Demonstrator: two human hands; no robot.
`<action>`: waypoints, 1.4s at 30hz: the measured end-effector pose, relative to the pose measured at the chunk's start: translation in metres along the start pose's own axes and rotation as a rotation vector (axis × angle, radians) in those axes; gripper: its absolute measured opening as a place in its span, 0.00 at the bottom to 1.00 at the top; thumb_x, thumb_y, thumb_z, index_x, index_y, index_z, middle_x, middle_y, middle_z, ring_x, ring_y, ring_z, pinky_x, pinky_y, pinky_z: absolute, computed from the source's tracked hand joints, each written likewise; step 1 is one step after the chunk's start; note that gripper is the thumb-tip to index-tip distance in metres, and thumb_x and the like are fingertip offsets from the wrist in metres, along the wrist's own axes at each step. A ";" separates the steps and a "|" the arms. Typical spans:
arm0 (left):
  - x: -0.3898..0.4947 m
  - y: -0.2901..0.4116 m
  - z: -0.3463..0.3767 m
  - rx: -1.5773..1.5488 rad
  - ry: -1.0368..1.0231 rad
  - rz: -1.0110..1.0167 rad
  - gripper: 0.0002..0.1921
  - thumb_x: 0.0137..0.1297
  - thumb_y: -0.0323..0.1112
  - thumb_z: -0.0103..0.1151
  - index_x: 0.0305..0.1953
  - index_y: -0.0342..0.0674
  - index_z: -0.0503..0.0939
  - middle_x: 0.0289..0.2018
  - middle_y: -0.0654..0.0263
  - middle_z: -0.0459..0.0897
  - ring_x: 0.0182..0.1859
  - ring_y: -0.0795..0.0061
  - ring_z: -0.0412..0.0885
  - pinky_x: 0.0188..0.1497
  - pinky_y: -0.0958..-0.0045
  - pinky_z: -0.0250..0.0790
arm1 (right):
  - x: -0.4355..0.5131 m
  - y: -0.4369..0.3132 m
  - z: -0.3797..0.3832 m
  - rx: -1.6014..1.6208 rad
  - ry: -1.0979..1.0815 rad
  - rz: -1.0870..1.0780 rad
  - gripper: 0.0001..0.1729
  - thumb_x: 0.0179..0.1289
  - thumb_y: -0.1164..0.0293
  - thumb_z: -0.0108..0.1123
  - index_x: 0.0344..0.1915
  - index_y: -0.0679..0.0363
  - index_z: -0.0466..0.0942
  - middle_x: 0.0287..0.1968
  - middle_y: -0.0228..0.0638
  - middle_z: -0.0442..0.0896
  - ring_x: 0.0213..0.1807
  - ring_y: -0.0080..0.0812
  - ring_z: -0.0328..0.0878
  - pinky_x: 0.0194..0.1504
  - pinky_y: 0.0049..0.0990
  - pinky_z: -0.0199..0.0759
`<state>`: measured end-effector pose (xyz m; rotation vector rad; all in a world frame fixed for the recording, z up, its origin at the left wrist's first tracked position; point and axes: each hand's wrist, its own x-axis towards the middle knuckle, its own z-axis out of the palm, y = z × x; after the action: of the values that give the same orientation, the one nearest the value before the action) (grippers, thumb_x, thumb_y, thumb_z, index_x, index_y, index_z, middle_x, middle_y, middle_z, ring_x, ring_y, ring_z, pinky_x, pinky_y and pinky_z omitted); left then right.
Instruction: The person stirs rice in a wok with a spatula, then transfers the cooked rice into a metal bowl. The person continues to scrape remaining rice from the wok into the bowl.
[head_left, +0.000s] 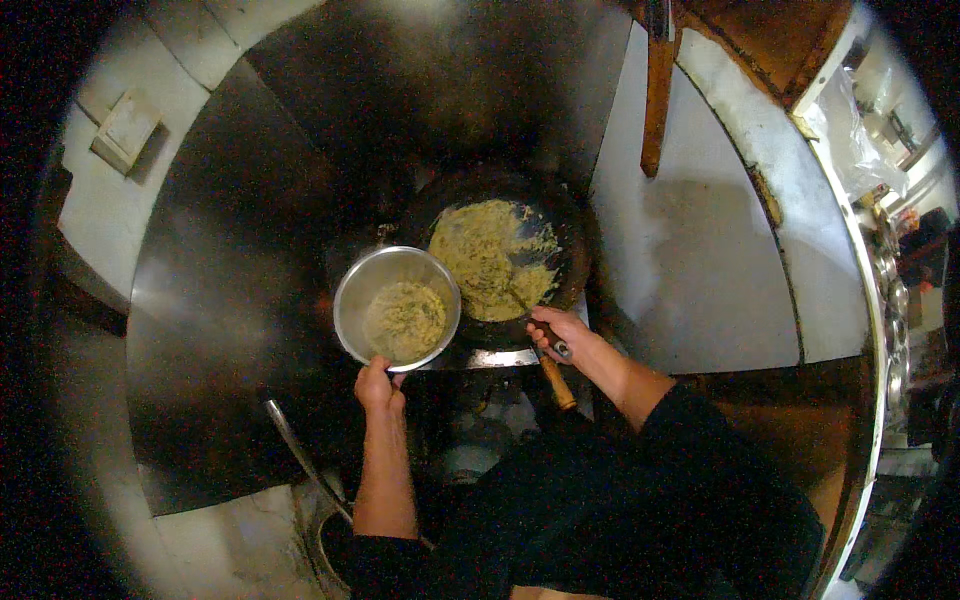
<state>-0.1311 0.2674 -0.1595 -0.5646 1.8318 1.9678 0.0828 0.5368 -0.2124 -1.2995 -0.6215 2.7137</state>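
Note:
My left hand (379, 385) grips the near rim of a round stainless steel bowl (349, 300), which sits beside the left edge of a dark wok (571, 236). Inside the bowl lies a pale yellow-green, moist food mixture (409, 319). More of this soft mixture (480, 255) is spread over the wok, with a bare patch at its right. My right hand (555, 331) is closed around the dark handle of a cooking utensil (559, 347); its tip is buried in the food. Just below that hand, a light wooden handle (556, 381) sticks out from the wok's near side.
Dark metal panels (217, 300) stand at the left and back. A pale panel (697, 262) is on the right, with a brown strip (657, 112) hanging over it. At lower left a metal tool handle (300, 442) leans from a container (324, 551). Several metal containers (896, 337) line the far right.

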 end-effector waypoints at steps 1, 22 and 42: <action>0.000 0.000 0.000 -0.009 0.006 0.005 0.11 0.54 0.24 0.55 0.39 0.28 0.73 0.41 0.53 0.80 0.36 0.57 0.83 0.34 0.61 0.81 | -0.006 0.000 -0.002 0.024 -0.012 0.008 0.23 0.72 0.72 0.53 0.64 0.53 0.63 0.30 0.36 0.77 0.21 0.22 0.70 0.16 0.21 0.64; 0.013 -0.011 0.037 -0.050 -0.102 0.042 0.08 0.64 0.27 0.55 0.41 0.28 0.74 0.40 0.52 0.81 0.36 0.57 0.85 0.36 0.57 0.84 | -0.094 -0.042 -0.012 0.040 -0.092 -0.129 0.23 0.72 0.70 0.53 0.64 0.53 0.62 0.32 0.35 0.76 0.21 0.20 0.68 0.16 0.18 0.66; 0.008 -0.028 0.079 -0.013 -0.094 -0.114 0.07 0.61 0.29 0.59 0.35 0.33 0.75 0.37 0.58 0.78 0.36 0.63 0.79 0.33 0.62 0.77 | -0.121 0.011 0.044 -1.014 -0.059 -0.543 0.26 0.67 0.73 0.57 0.65 0.59 0.68 0.28 0.33 0.80 0.23 0.22 0.74 0.23 0.24 0.70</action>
<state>-0.1249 0.3485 -0.1823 -0.5580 1.6943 1.8994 0.1275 0.4847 -0.1034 -0.8979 -2.1418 1.9717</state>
